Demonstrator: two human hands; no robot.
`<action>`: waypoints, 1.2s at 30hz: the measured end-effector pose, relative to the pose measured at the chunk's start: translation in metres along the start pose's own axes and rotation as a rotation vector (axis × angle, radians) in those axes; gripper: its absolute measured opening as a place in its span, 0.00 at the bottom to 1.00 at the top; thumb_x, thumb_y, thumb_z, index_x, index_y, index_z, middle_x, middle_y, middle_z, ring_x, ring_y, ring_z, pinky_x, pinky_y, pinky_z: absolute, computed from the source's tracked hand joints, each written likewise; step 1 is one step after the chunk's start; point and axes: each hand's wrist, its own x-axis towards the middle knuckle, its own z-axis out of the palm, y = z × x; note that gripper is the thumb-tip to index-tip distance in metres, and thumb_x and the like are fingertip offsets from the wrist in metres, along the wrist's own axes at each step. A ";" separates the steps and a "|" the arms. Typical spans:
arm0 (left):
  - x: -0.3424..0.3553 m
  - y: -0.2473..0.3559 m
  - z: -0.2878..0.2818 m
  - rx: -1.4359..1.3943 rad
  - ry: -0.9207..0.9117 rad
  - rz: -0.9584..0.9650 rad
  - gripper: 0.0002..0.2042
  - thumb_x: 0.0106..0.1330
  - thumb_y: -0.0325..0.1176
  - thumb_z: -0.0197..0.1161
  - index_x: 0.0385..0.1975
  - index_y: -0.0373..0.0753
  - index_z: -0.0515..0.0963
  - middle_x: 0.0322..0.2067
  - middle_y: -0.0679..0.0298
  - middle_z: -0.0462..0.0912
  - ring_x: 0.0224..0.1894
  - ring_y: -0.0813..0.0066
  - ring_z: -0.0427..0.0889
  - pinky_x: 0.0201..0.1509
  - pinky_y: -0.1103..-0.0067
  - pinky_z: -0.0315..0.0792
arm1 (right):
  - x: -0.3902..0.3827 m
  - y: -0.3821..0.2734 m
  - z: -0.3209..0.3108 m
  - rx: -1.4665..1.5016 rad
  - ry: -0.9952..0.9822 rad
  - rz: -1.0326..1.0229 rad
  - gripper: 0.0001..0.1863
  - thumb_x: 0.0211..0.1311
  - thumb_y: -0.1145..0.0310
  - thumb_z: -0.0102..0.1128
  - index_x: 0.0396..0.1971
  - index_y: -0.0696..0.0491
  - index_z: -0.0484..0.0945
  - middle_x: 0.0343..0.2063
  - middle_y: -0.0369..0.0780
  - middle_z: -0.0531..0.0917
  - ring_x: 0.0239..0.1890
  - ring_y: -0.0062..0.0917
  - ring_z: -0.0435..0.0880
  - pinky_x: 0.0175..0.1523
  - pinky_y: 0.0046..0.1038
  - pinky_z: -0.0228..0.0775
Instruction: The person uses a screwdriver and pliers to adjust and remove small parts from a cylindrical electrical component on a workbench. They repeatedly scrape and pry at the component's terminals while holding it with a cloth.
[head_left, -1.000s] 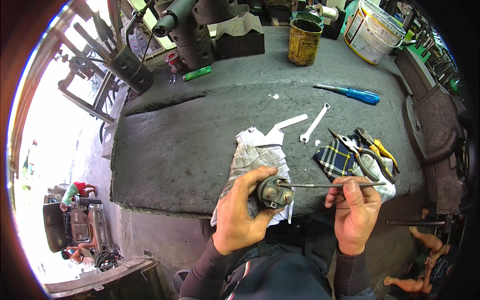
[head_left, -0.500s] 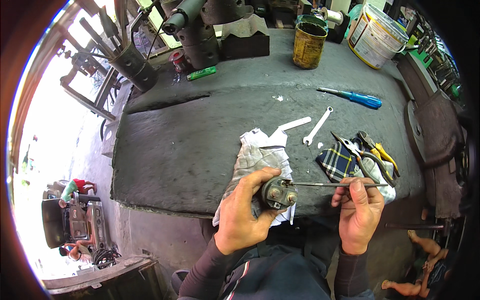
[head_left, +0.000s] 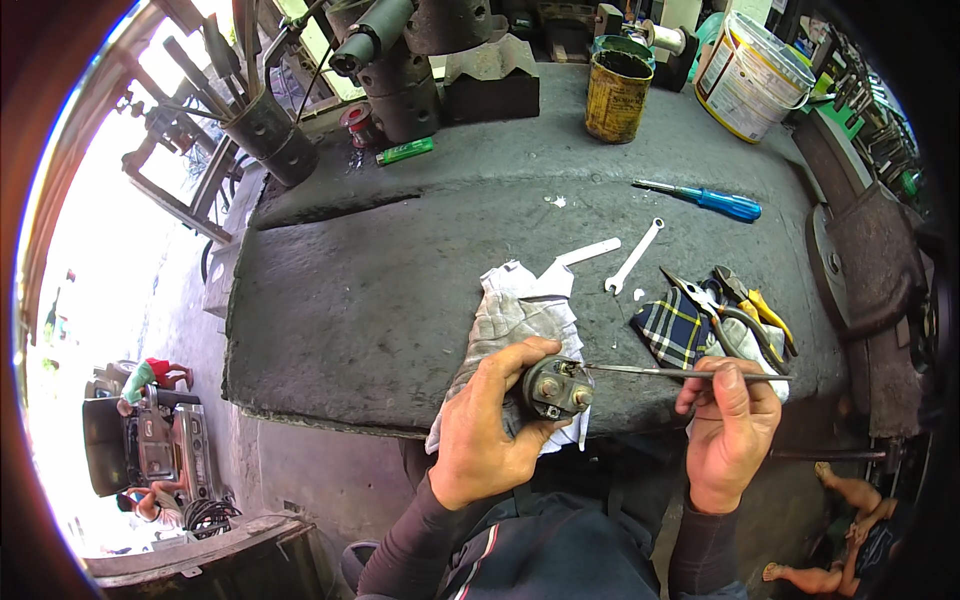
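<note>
My left hand (head_left: 490, 430) is closed round a dark cylindrical part (head_left: 543, 408) that looks like a starter solenoid, its end face with two copper-coloured studs turned up. In my right hand (head_left: 730, 432) a thin metal rod (head_left: 645, 371) is pinched between thumb and fingers. The rod lies level, pointing left, and its tip is at the upper right edge of the solenoid's face; whether they touch I cannot tell. Under the left hand lies a crumpled, stained white cloth (head_left: 515, 318) on the workbench (head_left: 330, 310).
Beyond the hands lie a combination wrench (head_left: 636, 257), a flat white strip (head_left: 590, 250) and a blue-handled screwdriver (head_left: 725, 204). Pliers (head_left: 735, 325) rest on a plaid cloth (head_left: 668, 325) at right. A yellow can (head_left: 617, 100), white bucket (head_left: 752, 80) and green lighter (head_left: 405, 151) stand or lie farther back.
My right hand has moved slightly right with the rod, drawing its tip a little away from the solenoid. The left hand and solenoid have hardly moved.
</note>
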 end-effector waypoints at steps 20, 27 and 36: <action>0.002 0.010 0.000 -0.064 0.009 -0.054 0.33 0.57 0.21 0.82 0.65 0.36 0.75 0.61 0.53 0.87 0.60 0.61 0.91 0.65 0.72 0.81 | 0.270 -0.007 0.045 0.030 0.166 -0.236 0.13 0.73 0.63 0.76 0.37 0.60 0.89 0.30 0.39 0.91 0.25 0.20 0.86 0.28 0.25 0.77; -0.005 0.007 -0.004 -0.043 0.003 -0.055 0.34 0.54 0.18 0.83 0.62 0.35 0.73 0.62 0.55 0.86 0.62 0.62 0.89 0.66 0.71 0.82 | 0.276 -0.001 0.029 -0.087 0.337 -0.188 0.13 0.72 0.64 0.76 0.34 0.59 0.88 0.27 0.38 0.89 0.22 0.19 0.85 0.25 0.24 0.75; 0.002 0.005 0.004 -0.047 0.002 -0.038 0.34 0.55 0.19 0.83 0.63 0.35 0.74 0.60 0.56 0.88 0.60 0.63 0.91 0.64 0.71 0.82 | 0.293 -0.004 0.046 -0.138 0.237 -0.112 0.16 0.72 0.60 0.77 0.31 0.58 0.86 0.25 0.38 0.89 0.21 0.20 0.85 0.24 0.24 0.74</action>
